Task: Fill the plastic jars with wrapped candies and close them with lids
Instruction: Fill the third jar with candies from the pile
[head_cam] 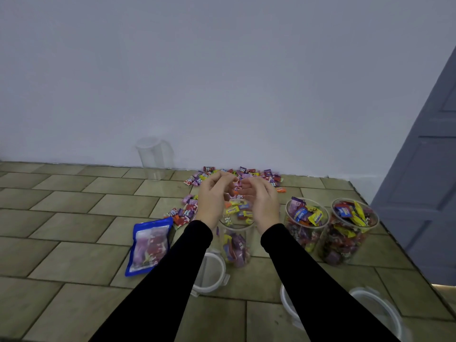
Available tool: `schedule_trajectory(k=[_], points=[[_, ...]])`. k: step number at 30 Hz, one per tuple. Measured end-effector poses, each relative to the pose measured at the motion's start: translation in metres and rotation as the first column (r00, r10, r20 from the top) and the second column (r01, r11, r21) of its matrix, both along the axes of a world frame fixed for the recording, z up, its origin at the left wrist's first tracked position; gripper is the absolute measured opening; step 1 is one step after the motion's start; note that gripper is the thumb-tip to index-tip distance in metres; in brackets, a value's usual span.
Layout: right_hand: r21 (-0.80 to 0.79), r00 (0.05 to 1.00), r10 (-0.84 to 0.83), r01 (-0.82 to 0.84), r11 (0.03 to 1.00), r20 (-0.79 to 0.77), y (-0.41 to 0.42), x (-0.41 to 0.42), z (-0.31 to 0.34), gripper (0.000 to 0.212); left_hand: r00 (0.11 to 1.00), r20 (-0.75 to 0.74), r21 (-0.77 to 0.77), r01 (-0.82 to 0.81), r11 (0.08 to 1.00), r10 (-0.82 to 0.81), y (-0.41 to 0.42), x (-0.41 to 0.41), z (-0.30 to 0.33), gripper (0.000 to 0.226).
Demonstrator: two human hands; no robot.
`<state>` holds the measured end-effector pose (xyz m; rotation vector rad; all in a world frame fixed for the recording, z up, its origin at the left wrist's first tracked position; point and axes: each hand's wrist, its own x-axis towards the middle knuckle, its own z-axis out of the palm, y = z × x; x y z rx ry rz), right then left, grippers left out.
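Observation:
A clear plastic jar (236, 245) stands between my forearms, heaped with wrapped candies to its mouth. My left hand (212, 198) and my right hand (262, 201) hover cupped together just above its mouth, fingers curled, with wrapped candies (235, 191) between them. Two more jars, the middle jar (306, 225) and the right jar (350, 233), stand open to the right, each full of candies. A loose candy pile (237, 175) lies on the tiled floor beyond my hands. Three white lids lie nearer me: the left lid (209, 272), the middle lid (287, 302) and the right lid (377, 309).
A blue candy pouch (149, 245) lies left of my left arm. An empty clear pitcher (154, 156) stands against the white wall. A grey door (419, 193) rises at the right, past the floor's edge.

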<state>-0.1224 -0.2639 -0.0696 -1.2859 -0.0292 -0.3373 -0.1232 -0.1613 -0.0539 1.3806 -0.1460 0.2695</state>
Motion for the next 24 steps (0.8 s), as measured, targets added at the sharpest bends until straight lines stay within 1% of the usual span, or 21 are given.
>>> schedule_trajectory(k=[3, 5, 7, 8, 10, 11, 13, 14, 15, 17, 18, 19, 21, 22, 23, 24], points=[[-0.031, 0.997, -0.069, 0.068, 0.997, -0.024, -0.006, 0.007, 0.004, 0.021, 0.999, -0.036, -0.021, 0.011, 1.0, -0.012, 0.008, 0.004, 0.004, 0.019], [-0.059, 0.995, -0.087, 0.083, 0.995, -0.054, -0.01, 0.018, 0.009, 0.02, 1.0, -0.028, 0.003, 0.003, 1.0, -0.003, 0.013, 0.006, 0.008, 0.019], [-0.125, 0.987, -0.078, 0.06, 0.99, -0.139, -0.012, 0.032, 0.008, 0.022, 0.998, -0.046, 0.055, -0.036, 0.998, 0.038, 0.02, 0.013, 0.007, 0.024], [-0.13, 0.978, -0.07, 0.045, 0.99, -0.196, -0.013, 0.039, 0.005, 0.025, 0.996, -0.062, 0.109, -0.062, 0.992, 0.069, 0.024, 0.018, 0.004, 0.026], [-0.031, 0.949, -0.036, 0.028, 0.999, -0.314, -0.013, 0.05, -0.008, 0.028, 0.99, -0.091, 0.236, -0.088, 0.968, 0.112, 0.031, 0.027, -0.007, 0.026], [0.039, 0.934, -0.015, 0.031, 0.999, -0.358, -0.014, 0.055, -0.016, 0.028, 0.988, -0.099, 0.3, -0.085, 0.95, 0.12, 0.034, 0.032, -0.016, 0.026], [0.115, 0.905, -0.006, 0.061, 0.992, -0.425, -0.016, 0.062, -0.036, 0.025, 0.986, -0.103, 0.436, -0.072, 0.897, 0.129, 0.04, 0.04, -0.035, 0.025], [0.105, 0.896, -0.022, 0.076, 0.992, -0.444, -0.017, 0.065, -0.044, 0.024, 0.987, -0.091, 0.509, -0.071, 0.858, 0.136, 0.042, 0.043, -0.044, 0.023], [0.051, 0.891, -0.047, 0.078, 0.996, -0.451, -0.017, 0.067, -0.051, 0.023, 0.987, -0.072, 0.583, -0.077, 0.809, 0.146, 0.045, 0.047, -0.054, 0.018], [-0.126, 0.88, -0.114, 0.063, 0.99, -0.461, -0.017, 0.067, -0.064, 0.021, 0.99, -0.034, 0.729, -0.069, 0.681, 0.138, 0.051, 0.054, -0.072, 0.008], [-0.2, 0.88, -0.138, 0.051, 0.979, -0.454, -0.017, 0.067, -0.07, 0.022, 0.992, -0.037, 0.807, -0.039, 0.59, 0.117, 0.052, 0.056, -0.079, 0.016], [-0.275, 0.888, -0.154, 0.033, 0.961, -0.432, -0.017, 0.067, -0.079, 0.021, 0.995, -0.043, 0.877, -0.008, 0.48, 0.094, 0.053, 0.058, -0.086, 0.03], [-0.431, 0.914, -0.162, -0.016, 0.902, -0.373, -0.017, 0.071, -0.095, 0.018, 0.997, -0.048, 0.965, 0.029, 0.262, 0.064, 0.052, 0.061, -0.095, 0.051], [-0.505, 0.925, -0.17, -0.026, 0.862, -0.339, -0.016, 0.074, -0.102, 0.02, 0.997, -0.06, 0.982, 0.048, 0.184, 0.056, 0.051, 0.061, -0.097, 0.059], [-0.6, 0.934, -0.189, -0.033, 0.799, -0.304, -0.017, 0.078, -0.109, 0.02, 0.995, -0.091, 0.988, 0.084, 0.13, 0.051, 0.049, 0.062, -0.1, 0.065], [-0.707, 0.938, -0.211, -0.048, 0.706, -0.275, -0.017, 0.08, -0.114, 0.019, 0.991, -0.13, 0.988, 0.126, 0.09, 0.043, 0.048, 0.064, -0.103, 0.07]])
